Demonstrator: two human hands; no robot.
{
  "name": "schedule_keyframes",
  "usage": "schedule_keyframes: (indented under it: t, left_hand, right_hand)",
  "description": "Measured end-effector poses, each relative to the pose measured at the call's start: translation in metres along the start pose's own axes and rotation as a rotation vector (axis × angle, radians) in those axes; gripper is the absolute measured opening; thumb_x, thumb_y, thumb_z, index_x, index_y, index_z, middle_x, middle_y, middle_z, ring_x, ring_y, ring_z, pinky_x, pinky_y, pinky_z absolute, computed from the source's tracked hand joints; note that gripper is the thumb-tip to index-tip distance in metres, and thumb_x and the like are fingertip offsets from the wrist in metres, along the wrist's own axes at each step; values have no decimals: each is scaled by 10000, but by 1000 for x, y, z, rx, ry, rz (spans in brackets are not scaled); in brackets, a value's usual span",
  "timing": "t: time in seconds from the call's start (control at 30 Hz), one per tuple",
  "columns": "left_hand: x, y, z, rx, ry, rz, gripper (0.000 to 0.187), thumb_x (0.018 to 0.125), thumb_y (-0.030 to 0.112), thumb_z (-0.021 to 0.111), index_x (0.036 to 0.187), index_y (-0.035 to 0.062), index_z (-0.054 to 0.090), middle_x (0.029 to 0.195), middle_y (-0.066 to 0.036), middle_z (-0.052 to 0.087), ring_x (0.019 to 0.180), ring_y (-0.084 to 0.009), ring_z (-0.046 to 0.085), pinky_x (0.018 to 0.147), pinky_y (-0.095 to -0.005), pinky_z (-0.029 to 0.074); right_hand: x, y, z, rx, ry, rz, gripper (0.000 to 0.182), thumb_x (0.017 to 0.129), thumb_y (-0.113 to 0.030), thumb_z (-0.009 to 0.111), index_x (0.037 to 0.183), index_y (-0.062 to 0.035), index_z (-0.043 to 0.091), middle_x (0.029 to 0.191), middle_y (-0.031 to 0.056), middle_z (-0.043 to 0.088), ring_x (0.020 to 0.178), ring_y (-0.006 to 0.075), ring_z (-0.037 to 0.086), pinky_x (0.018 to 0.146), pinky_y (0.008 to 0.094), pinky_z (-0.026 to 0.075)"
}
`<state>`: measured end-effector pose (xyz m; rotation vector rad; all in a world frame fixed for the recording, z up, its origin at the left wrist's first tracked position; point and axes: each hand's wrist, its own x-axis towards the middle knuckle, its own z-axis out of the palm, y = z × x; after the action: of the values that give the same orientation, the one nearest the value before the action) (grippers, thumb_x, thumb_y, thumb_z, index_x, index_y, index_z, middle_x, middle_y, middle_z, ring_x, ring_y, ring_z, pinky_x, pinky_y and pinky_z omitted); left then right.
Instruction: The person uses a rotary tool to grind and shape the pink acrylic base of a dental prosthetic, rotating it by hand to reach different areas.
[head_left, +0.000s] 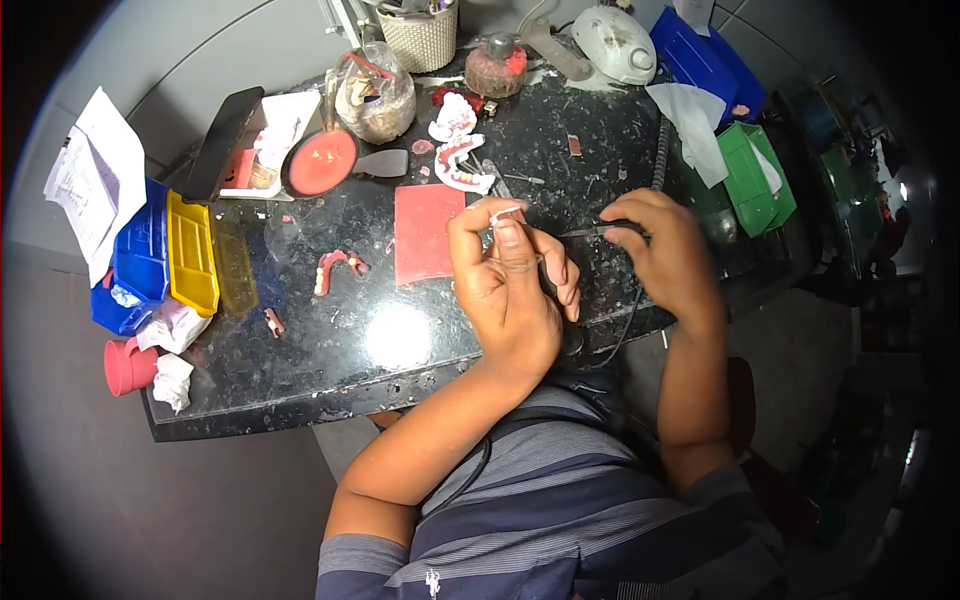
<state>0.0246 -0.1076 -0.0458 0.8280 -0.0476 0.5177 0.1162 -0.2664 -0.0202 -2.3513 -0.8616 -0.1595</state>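
My left hand (515,285) is raised over the front of the black worktop, its thumb and index finger pinching a small pale and pink piece (508,215). Its other fingers curl round a dark object, mostly hidden. To the right, my right hand (660,245) grips a thin metal tool (585,232) by its dark handle, the tip pointing left toward my left hand. A pink wax sheet (425,235) lies flat beside my left hand. Behind it are a white dental model with pink wax and teeth (462,168) and another white model (453,118).
Left on the black worktop (300,350) lie a pink denture piece (338,268) and a small fragment (273,322). Farther back are a round pink wax dish (322,162), a glass burner (496,68) and a plastic jar (375,100). Yellow (192,250) and green (750,180) trays flank the sides.
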Motion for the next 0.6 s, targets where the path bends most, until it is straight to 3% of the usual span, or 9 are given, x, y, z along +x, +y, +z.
schedule_keyframes:
  t: [0.07,0.17,0.3,0.37,0.4,0.47,0.57,0.6]
  left_hand:
    - [0,-1,1,9,13,-1,193,1127,310,401,1215,139,392,696,-105,500,479,-162,477,413,-287,437]
    - [1,0,4,-67,60,-25,174,1132,273,384,1177,105,387,671,-82,499,476,-125,464,415,-262,427]
    - [1,2,3,-98,90,-39,183,1133,294,381,1161,113,382,674,-94,500,474,-144,464,413,-278,426]
    - [2,2,4,-120,125,-26,184,1131,302,388,1158,120,379,678,-104,500,472,-152,462,412,-287,423]
    - [3,2,3,-111,125,-29,184,1131,302,388,1158,120,379,678,-104,500,472,-152,462,412,-287,423]
    - [3,2,2,-113,105,-7,192,1127,309,399,1161,122,378,679,-107,499,473,-154,459,412,-290,420]
    - [2,1,0,-122,85,-2,195,1126,311,402,1165,121,380,680,-109,498,476,-159,458,409,-288,422]
    - [4,0,-1,-118,80,-4,195,1126,311,402,1165,121,380,680,-109,498,476,-159,458,409,-288,422]
  right_hand:
    - [-8,7,12,-81,-8,32,95,833,-27,738,912,-9,688,964,114,686,972,333,625,876,423,480]
    - [-9,6,16,-235,21,-5,108,857,-25,721,940,-21,652,934,107,675,953,324,621,883,436,467]
    - [-2,10,19,-239,-6,-58,120,884,-11,693,980,-44,628,893,93,664,914,333,620,849,442,473]
    - [5,-1,21,248,39,35,92,921,8,659,992,-36,620,858,97,664,831,288,655,782,390,506]
    - [5,-9,23,256,41,38,92,921,8,659,992,-36,620,858,97,664,831,288,655,782,390,506]
    - [2,-28,28,769,195,29,106,947,15,644,1051,-1,633,845,116,678,747,234,681,695,323,527]
    - [-5,-55,21,618,216,-67,158,959,8,649,1114,33,662,863,140,697,718,197,694,647,291,534]
    - [-4,-58,14,413,205,-174,191,944,22,653,1130,34,698,874,146,707,713,218,700,628,306,537]
